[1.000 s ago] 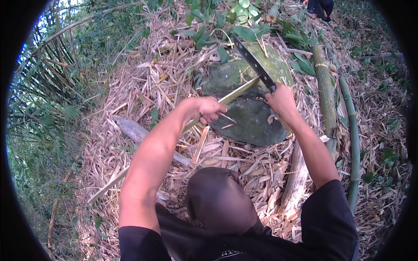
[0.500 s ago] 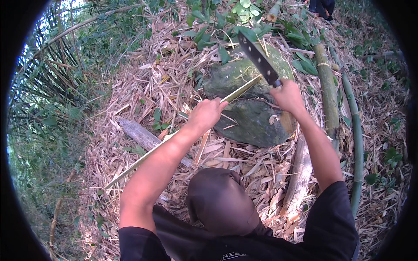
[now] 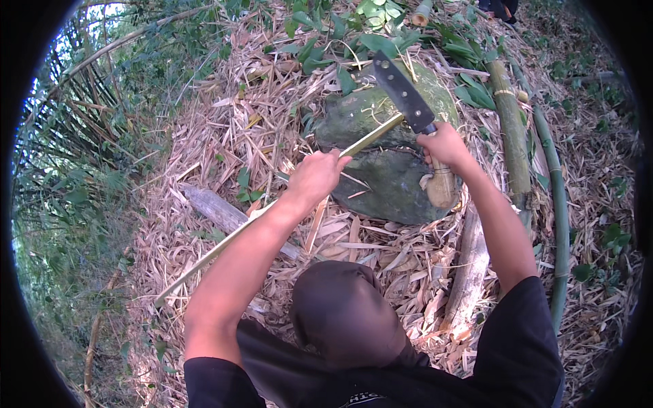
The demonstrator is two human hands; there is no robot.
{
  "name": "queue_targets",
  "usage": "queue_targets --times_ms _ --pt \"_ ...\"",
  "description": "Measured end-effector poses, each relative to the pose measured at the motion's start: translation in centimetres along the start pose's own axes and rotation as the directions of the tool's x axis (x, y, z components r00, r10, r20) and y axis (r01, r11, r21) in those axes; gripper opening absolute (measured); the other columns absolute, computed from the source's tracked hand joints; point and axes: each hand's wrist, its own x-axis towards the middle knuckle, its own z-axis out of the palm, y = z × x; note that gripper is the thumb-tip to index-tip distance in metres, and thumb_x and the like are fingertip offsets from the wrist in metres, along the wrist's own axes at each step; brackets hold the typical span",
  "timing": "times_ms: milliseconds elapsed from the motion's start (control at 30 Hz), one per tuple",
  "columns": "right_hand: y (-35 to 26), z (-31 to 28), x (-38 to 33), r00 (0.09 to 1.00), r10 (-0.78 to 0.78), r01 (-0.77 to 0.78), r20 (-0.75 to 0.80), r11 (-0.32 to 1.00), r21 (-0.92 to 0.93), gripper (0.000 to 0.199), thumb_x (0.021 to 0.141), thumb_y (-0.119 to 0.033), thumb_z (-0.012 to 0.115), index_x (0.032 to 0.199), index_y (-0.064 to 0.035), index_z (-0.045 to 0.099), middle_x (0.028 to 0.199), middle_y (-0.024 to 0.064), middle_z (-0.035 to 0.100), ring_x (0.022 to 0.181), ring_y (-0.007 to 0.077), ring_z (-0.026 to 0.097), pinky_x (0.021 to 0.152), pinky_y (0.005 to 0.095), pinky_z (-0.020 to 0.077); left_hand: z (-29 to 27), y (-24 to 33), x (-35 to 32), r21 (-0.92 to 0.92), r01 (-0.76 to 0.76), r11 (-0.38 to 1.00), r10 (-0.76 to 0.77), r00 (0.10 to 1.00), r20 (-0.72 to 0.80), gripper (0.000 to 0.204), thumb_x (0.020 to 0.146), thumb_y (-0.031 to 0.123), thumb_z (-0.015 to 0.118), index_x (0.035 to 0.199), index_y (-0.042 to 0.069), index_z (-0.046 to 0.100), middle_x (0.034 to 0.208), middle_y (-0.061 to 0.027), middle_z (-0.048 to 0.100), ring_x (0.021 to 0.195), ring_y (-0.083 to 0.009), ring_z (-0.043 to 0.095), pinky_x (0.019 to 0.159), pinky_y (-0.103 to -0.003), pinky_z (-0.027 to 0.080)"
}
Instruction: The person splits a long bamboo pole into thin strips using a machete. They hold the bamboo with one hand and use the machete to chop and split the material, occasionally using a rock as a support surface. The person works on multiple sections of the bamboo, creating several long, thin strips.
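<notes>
My right hand is wrapped round the handle of a large knife. Its dark, broad blade has a row of pale round spots and points up and left, while the wooden handle's end shows below my fist. In my left hand is a long, thin bamboo strip, pale green-yellow. The strip slants from below my left forearm up to the blade, its upper end at the blade's lower edge near the handle. Whether they touch I cannot tell. Beneath both lies a mossy green rock.
Dry bamboo leaves cover the ground. Green bamboo poles lie along the right, with a weathered log nearer me. Another grey log lies at left, partly under my forearm. Dense bamboo stems stand far left; a dark object is at the top right.
The knife's blade has turned to show more of its flat side and has come against or close to the strip's end. The wooden handle's end shows more now. My left hand has shifted slightly left.
</notes>
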Motion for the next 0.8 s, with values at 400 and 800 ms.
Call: queue_targets --times_ms 400,800 --pt "-0.4 2.2 -1.3 0.880 -0.307 0.122 -0.362 0.883 -0.453 0.027 0.081 -0.019 0.066 0.093 0.0058 0.067 0.070 0.0169 0.068 0.063 0.0230 0.069 0.061 0.0391 0.0555 0.1 -0.8 0.3 -0.003 0.021 1.000 -0.021 1.000 0.012 0.039 0.102 0.038 0.052 0.101 0.001 0.063 0.075 -0.0296 0.064 0.080 -0.0492 0.065 0.071 -0.058 0.051" --pt "-2.0 1.9 -2.4 0.940 -0.171 0.078 -0.295 0.951 -0.301 0.035 0.080 -0.019 0.066 0.102 0.0086 0.064 0.081 0.0293 0.068 0.085 0.0429 0.070 0.081 0.0470 0.0545 1.8 -2.3 0.1 -0.017 0.009 1.000 -0.009 1.000 0.020 0.040 0.103 0.040 0.050 0.102 0.001 0.062 0.075 -0.0284 0.065 0.077 -0.0473 0.065 0.068 -0.056 0.051"
